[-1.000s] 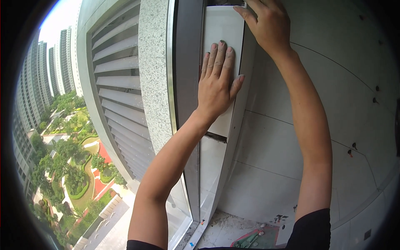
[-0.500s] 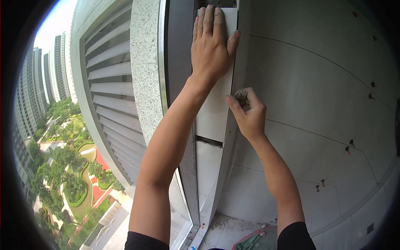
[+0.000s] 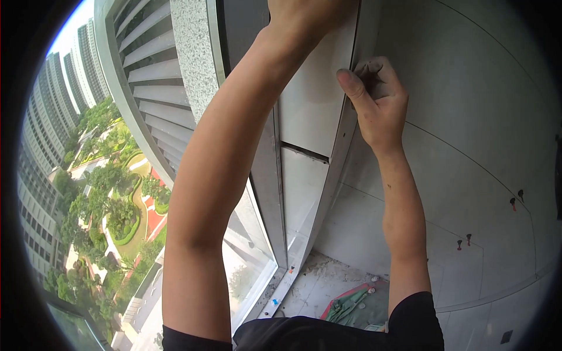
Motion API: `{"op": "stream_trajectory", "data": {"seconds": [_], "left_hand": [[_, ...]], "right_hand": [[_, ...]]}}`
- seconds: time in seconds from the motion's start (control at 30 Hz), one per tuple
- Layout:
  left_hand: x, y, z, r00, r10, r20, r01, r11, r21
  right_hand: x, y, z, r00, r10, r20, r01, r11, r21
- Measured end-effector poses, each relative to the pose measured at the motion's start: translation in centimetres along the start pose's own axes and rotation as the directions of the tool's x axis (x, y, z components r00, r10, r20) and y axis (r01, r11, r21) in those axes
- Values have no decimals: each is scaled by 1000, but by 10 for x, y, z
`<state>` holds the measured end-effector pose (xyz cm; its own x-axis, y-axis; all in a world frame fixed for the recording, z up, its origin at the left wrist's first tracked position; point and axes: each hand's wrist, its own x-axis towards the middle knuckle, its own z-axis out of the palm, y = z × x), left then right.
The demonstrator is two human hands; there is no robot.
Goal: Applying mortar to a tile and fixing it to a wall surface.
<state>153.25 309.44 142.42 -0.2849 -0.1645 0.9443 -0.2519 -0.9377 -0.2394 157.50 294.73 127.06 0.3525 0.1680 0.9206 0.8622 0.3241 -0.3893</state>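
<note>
Our right hand (image 3: 374, 99) is curled into a loose fist against the corner where the narrow white tile (image 3: 313, 111) meets the tiled side wall (image 3: 468, 117); the thumb lies straight along the tile's right edge and the fingers are folded in on something dark and small that we cannot make out. Our left hand (image 3: 307, 14) reaches higher up and presses on the upper part of the same tile, but most of it is cut off by the top of the picture, so we cannot tell whether it is flat or gripping.

The tile stands upright on the window reveal, between the dark window frame (image 3: 266, 175) on its left and the side wall on its right. Just below it, across a thin horizontal joint, sits a second white tile (image 3: 301, 193).

Small red tile clips (image 3: 514, 202) stick out of the joints in the side wall, well apart from our hands. Down on the dusty floor (image 3: 319, 284) lies a crumpled green bag (image 3: 351, 304). Left of the frame we see grey louvres (image 3: 152, 58), and far below them a garden (image 3: 111, 193) between tall buildings.
</note>
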Motion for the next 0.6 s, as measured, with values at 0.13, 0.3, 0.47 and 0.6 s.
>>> {"op": "stream_trajectory", "data": {"seconds": [0.13, 0.3, 0.47, 0.6], "left_hand": [[-11, -1, 7, 1000, 26, -16, -26, 999, -21], [-14, 2, 1, 1000, -3, -8, 2, 998, -61], [-18, 2, 3, 999, 22, -33, -23, 999, -37], [-16, 1, 3, 999, 14, -52, -18, 996, -82]], "right_hand": [[-8, 3, -1, 1000, 20, 2, -20, 1000, 16], [-11, 10, 0, 1000, -10, 6, 10, 1000, 16], [-15, 9, -1, 999, -33, 11, 33, 999, 11], [-18, 8, 2, 1000, -23, -11, 23, 999, 33]]}}
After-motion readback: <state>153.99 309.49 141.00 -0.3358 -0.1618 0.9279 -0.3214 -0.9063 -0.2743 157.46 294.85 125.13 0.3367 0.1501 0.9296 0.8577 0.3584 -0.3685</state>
